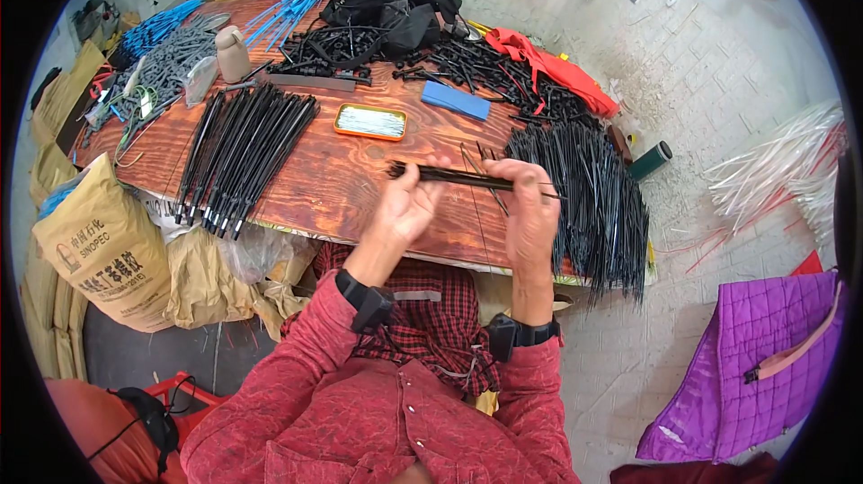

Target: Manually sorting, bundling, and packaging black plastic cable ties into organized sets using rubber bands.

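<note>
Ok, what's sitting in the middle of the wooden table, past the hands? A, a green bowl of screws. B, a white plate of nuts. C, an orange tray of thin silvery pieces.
C: an orange tray holding thin silvery pieces lies on the wooden table.

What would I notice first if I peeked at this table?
Probably both hands, the left hand and right hand, holding a small bundle of thin black rods level over the wooden table. Right of them a big heap of black rods spills over the table edge. A bright purple quilted cover lies on the floor at right.
</note>
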A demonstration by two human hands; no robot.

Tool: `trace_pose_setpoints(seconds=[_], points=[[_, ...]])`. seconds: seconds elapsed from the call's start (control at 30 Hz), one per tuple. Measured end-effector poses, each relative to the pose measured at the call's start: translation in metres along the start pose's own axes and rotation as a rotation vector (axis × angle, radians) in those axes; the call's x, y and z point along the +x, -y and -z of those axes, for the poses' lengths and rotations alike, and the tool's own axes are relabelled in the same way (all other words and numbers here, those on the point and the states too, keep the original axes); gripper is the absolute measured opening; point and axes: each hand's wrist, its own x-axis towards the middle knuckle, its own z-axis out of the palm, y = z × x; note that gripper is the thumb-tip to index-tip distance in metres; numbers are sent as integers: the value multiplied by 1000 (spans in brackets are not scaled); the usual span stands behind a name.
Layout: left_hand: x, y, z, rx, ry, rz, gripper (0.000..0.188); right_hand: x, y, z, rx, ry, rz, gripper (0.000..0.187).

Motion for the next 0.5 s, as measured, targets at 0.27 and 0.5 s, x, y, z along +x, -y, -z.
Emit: trace_pose_setpoints(seconds=[0.27, 0.5], points=[[-18, -44, -5, 470, -89, -369, 18, -40, -18, 34, -90, -151, -185, 33], [-27, -54, -27, 826, 20, -552, 21, -78, -49, 44, -537, 125, -397, 35]])
